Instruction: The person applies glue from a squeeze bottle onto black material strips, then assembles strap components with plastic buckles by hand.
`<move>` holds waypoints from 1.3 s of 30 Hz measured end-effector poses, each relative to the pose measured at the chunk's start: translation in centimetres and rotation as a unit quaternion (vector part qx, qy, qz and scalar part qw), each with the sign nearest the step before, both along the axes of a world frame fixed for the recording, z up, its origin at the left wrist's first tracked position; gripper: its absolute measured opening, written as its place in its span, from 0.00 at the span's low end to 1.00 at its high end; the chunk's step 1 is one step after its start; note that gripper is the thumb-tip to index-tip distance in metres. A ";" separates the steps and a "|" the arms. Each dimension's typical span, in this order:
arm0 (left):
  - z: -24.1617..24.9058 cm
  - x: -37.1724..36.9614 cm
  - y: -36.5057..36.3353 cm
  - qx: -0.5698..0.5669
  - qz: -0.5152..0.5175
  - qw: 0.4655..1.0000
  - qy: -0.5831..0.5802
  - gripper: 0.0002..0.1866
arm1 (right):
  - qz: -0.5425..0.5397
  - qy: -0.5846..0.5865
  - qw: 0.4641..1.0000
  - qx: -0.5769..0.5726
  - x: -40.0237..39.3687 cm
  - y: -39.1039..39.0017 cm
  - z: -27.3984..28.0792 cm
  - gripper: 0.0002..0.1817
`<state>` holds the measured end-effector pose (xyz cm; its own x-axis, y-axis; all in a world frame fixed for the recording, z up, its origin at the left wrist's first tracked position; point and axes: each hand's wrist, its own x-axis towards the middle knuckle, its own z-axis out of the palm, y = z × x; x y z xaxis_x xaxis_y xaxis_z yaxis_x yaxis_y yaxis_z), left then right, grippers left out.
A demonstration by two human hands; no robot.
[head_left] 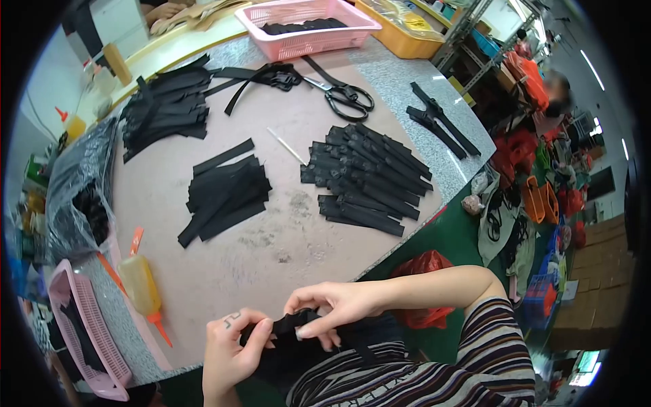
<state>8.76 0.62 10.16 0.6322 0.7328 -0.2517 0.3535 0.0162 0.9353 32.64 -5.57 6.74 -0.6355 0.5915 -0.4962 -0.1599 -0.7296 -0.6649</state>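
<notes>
Left hand (234, 339) and right hand (342, 305) both pinch a black strap (293, 321) over the lap, just beside the worktop (400, 80) — apparently a fingertip-adjusting step, one that calls for steady grips on either side.

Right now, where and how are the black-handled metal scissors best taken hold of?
Probably by the black handles, from the near right: the finger loops face that way, while the metal blades point left towards bunched black straps.
</notes>
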 end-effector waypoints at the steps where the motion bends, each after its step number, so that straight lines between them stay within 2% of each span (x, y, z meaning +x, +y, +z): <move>1: 0.0 -0.1 0.2 -0.005 0.008 1.000 0.003 0.05 | 0.015 0.020 1.000 -0.003 0.4 -0.3 -1.0 0.25; 5: 0.5 -0.1 3.0 -0.036 -0.015 0.999 0.017 0.04 | -0.012 -0.038 0.998 0.055 2.8 0.8 -0.4 0.31; 8: 2.1 2.0 6.7 -0.029 -0.021 0.999 0.019 0.07 | -0.061 -0.137 0.977 0.150 5.6 4.3 3.3 0.28; 11: 3.1 6.6 13.0 0.145 -0.032 0.988 -0.039 0.07 | -0.157 -0.163 0.939 0.259 9.1 10.1 4.6 0.25; 12: 2.7 8.3 15.8 0.226 -0.028 0.973 -0.035 0.08 | -0.176 -0.154 0.922 0.308 10.7 12.6 4.0 0.25; 13: 2.7 10.1 18.3 0.323 -0.004 0.946 -0.005 0.09 | -0.235 -0.168 0.906 0.311 12.1 15.0 3.3 0.24; 14: 2.3 11.4 20.6 0.408 0.010 0.913 0.003 0.13 | -0.269 -0.250 0.863 0.346 13.5 17.6 2.2 0.24; 15: 1.0 11.7 21.9 0.509 0.015 0.859 0.045 0.17 | -0.293 -0.352 0.805 0.377 14.7 19.0 1.9 0.28; 16: 0.5 12.1 22.9 0.604 0.022 0.792 0.085 0.20 | -0.293 -0.482 0.716 0.412 16.3 20.0 1.4 0.33; 17: 0.9 12.2 21.8 0.581 0.011 0.809 0.093 0.24 | -0.276 -0.569 0.613 0.473 18.4 21.0 0.4 0.32; 18: 1.1 12.3 19.8 0.577 0.002 0.814 0.058 0.22 | -0.255 -0.643 0.500 0.521 20.1 21.5 -0.8 0.32; 20: 1.2 11.9 15.7 0.515 -0.034 0.856 0.028 0.19 | -0.264 -0.713 0.399 0.512 22.1 21.6 -2.6 0.27; 21: 0.2 11.4 14.4 0.517 -0.053 0.854 0.032 0.19 | -0.264 -0.745 0.348 0.504 22.7 21.6 -3.2 0.24; 24: -0.5 10.3 10.8 0.518 -0.096 0.847 0.063 0.18 | -0.246 -0.733 0.455 0.442 23.7 22.1 -3.4 0.19; 25: -0.5 9.9 10.1 0.510 -0.102 0.851 0.066 0.18 | -0.248 -0.734 0.413 0.478 23.8 22.0 -3.5 0.17; 28: -0.7 9.1 9.0 0.490 -0.119 0.861 0.070 0.17 | -0.287 -0.699 0.440 0.485 24.3 21.7 -4.0 0.17; 31: -0.7 8.8 8.8 0.483 -0.119 0.866 0.057 0.17 | -0.481 -0.451 0.646 0.385 23.9 20.9 -2.2 0.15; 32: -0.7 8.8 8.8 0.480 -0.112 0.869 0.049 0.16 | -0.493 -0.338 0.735 0.319 23.8 19.9 -1.3 0.14; 33: -0.7 8.8 8.8 0.476 -0.105 0.872 0.041 0.16 | -0.497 -0.222 0.784 0.298 22.4 18.4 0.4 0.14; 34: -0.6 8.9 8.8 0.467 -0.105 0.878 0.024 0.17 | -0.492 -0.102 0.821 0.270 20.9 16.9 1.8 0.14; 36: -0.3 9.1 9.0 0.448 -0.103 0.888 -0.007 0.18 | -0.447 -0.066 0.850 0.272 18.0 14.2 3.9 0.14; 39: 0.8 10.2 8.4 0.277 -0.014 0.957 -0.080 0.21 | -0.368 0.009 0.890 0.269 14.0 10.7 5.6 0.15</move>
